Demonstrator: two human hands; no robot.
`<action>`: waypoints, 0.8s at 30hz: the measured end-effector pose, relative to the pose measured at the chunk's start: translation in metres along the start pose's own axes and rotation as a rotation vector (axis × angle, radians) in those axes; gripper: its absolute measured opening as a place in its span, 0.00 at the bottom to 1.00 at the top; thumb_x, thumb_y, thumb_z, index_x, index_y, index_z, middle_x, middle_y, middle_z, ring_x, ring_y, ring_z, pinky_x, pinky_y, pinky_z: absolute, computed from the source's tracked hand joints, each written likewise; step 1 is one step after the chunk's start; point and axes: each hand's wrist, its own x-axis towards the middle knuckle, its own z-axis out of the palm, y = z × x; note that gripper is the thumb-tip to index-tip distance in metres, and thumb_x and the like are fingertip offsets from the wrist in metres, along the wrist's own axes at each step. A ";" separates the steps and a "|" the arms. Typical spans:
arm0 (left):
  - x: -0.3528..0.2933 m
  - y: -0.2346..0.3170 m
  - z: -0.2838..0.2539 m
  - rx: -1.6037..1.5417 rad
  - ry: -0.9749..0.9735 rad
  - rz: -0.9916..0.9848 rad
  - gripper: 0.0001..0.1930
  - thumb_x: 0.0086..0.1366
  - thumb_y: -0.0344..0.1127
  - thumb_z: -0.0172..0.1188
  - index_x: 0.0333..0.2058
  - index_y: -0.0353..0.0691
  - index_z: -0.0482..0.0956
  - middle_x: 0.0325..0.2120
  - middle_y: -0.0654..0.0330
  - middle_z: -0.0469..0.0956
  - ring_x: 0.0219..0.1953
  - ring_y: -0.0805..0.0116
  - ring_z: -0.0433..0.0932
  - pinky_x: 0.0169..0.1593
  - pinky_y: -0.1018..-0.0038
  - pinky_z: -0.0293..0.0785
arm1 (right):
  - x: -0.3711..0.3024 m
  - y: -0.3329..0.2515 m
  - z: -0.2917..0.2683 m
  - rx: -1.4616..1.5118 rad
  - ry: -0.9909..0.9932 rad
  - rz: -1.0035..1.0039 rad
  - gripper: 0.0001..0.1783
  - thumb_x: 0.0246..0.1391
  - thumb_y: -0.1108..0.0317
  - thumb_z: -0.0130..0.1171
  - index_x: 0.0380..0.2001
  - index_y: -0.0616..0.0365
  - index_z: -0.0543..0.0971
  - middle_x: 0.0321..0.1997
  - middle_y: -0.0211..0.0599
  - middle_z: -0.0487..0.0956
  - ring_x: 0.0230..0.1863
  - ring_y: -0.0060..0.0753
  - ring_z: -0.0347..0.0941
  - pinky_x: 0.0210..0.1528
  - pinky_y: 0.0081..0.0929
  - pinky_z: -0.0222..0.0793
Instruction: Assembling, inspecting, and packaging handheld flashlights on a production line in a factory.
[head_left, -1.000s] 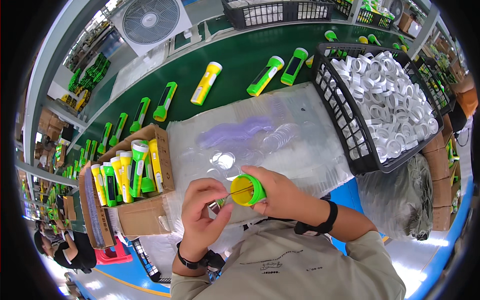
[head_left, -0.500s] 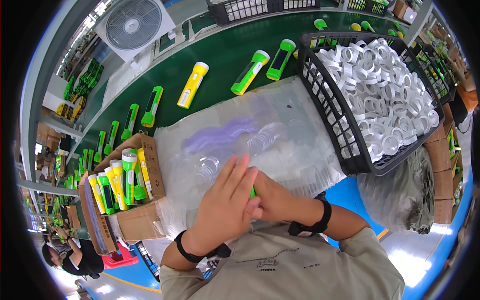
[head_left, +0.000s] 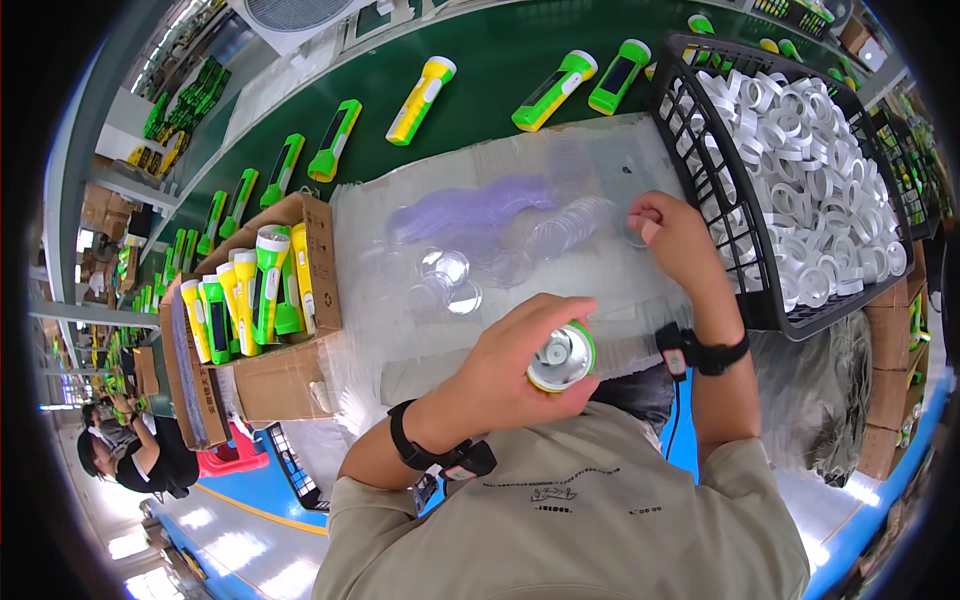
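1 flashlight [head_left: 561,357], probably light, stiff. Left hand [head_left: 508,352] clasps its sides, good grip; can't tell if right hand's [head_left: 676,238] fingers pinch anything.

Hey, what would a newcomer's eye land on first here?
Probably the black plastic lattice crate heaped with white rings, at the right. Then the round, green-rimmed flashlight head with a silvery cup, held by the left hand at lower centre. Green-and-yellow flashlights stand out along the dark green surface behind.
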 end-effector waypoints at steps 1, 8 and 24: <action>0.001 0.000 -0.001 0.087 0.012 0.022 0.33 0.46 0.27 0.65 0.53 0.36 0.64 0.34 0.56 0.75 0.36 0.70 0.74 0.42 0.73 0.70 | -0.004 -0.016 -0.010 0.245 -0.072 0.049 0.16 0.48 0.69 0.59 0.41 0.60 0.75 0.27 0.33 0.75 0.28 0.28 0.71 0.35 0.24 0.68; -0.001 -0.017 0.008 -0.115 0.043 -0.056 0.44 0.45 0.30 0.68 0.59 0.36 0.52 0.38 0.52 0.73 0.40 0.60 0.75 0.43 0.70 0.71 | -0.059 -0.109 -0.024 0.532 -0.352 -0.100 0.26 0.45 0.73 0.63 0.50 0.57 0.70 0.20 0.23 0.64 0.23 0.17 0.60 0.27 0.16 0.59; 0.003 -0.049 0.008 -0.237 0.138 0.152 0.29 0.46 0.29 0.68 0.44 0.40 0.59 0.38 0.52 0.71 0.39 0.63 0.73 0.42 0.70 0.70 | -0.052 -0.108 -0.002 0.431 -0.263 -0.268 0.35 0.45 0.62 0.64 0.56 0.54 0.63 0.41 0.33 0.67 0.38 0.24 0.64 0.42 0.24 0.64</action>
